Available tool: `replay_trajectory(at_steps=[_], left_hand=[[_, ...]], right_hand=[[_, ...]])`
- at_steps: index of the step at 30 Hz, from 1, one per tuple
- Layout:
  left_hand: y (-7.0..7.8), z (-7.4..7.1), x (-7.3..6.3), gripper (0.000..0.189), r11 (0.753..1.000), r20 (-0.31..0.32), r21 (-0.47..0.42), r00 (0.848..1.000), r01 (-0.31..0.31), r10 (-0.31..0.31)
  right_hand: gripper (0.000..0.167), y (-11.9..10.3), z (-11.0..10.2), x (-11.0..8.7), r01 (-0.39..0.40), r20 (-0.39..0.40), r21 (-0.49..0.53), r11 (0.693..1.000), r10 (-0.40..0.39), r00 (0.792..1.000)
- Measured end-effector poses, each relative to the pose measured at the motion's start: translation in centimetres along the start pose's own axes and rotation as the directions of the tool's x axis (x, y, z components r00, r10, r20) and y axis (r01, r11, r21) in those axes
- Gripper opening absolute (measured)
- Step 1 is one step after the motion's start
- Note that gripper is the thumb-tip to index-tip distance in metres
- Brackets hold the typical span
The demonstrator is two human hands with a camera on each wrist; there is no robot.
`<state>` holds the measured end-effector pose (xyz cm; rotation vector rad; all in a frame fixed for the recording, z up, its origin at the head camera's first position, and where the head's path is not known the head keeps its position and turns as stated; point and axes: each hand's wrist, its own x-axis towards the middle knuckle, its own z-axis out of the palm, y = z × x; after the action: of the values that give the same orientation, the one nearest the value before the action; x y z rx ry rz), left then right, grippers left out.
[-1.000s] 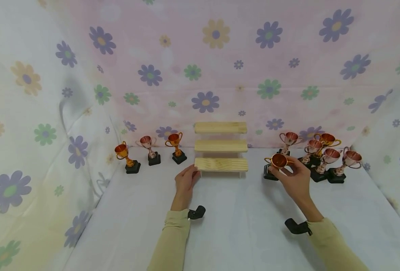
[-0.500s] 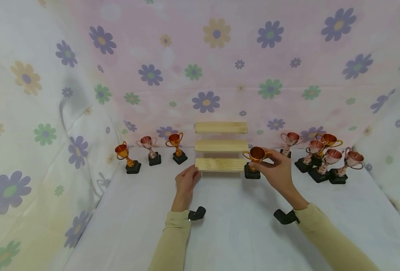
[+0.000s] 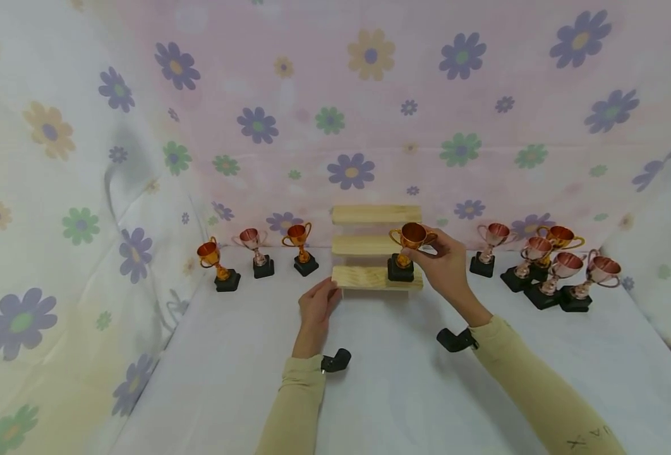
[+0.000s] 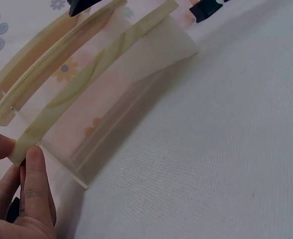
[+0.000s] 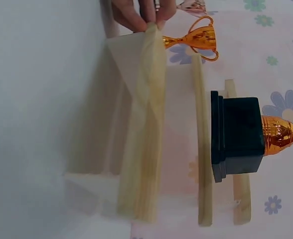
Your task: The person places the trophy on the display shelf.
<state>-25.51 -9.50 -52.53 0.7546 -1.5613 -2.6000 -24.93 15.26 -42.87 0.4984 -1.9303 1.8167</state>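
Observation:
A small three-step stand with wooden treads (image 3: 361, 277) and clear sides stands against the back cloth. My left hand (image 3: 315, 309) pinches the left end of the lowest tread, thumb above and fingers below in the left wrist view. Between the fingertips of my right hand (image 3: 448, 268) is a gold trophy cup (image 3: 413, 236) with a black square base, held upright in front of the stand's right part. In the right wrist view its base (image 5: 242, 134) overlaps the middle tread (image 5: 204, 149). Whether base and tread touch, I cannot tell.
Left of the stand are a gold trophy (image 3: 209, 254), a rose-coloured trophy (image 3: 251, 240) and another gold trophy (image 3: 297, 237). Several more trophies, mostly rose-coloured, cluster at the right, including one (image 3: 493, 236) nearest the stand. Flowered cloth (image 3: 290, 126) closes off the back and sides.
My right hand has carried the gold trophy leftward from beside the right cluster, then up over the stand's right part. The left hand keeps its pinch on the lowest tread.

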Motion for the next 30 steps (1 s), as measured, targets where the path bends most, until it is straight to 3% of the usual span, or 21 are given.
replay_trajectory(at_steps=[5,12,20,25,30], left_hand=[[0.2,0.1,-0.3,0.04,1.0,-0.003,0.008,1.0,-0.009,0.009],[0.2,0.1,-0.2,0.039,1.0,-0.01,0.024,1.0,-0.005,0.005],[0.0,-0.1,-0.2,0.037,1.0,-0.011,0.014,1.0,-0.017,0.017],[0.0,-0.2,-0.1,0.036,1.0,-0.012,0.015,1.0,-0.018,0.018],[0.0,-0.2,-0.2,0.036,0.999,-0.01,0.037,1.0,-0.003,0.004]], right_hand=[[0.039,-1.1,1.6,2.3,0.019,0.002,0.027,0.999,-0.019,1.0],[0.035,-0.4,3.6,6.1,0.022,0.02,0.044,0.999,-0.023,1.0],[0.032,0.1,6.5,10.4,0.087,0.065,0.054,0.995,-0.09,0.994],[0.028,0.0,8.1,12.3,0.059,0.084,0.022,0.998,-0.061,0.995],[0.027,-1.1,9.0,13.0,0.02,0.119,0.03,0.999,-0.024,0.993]])
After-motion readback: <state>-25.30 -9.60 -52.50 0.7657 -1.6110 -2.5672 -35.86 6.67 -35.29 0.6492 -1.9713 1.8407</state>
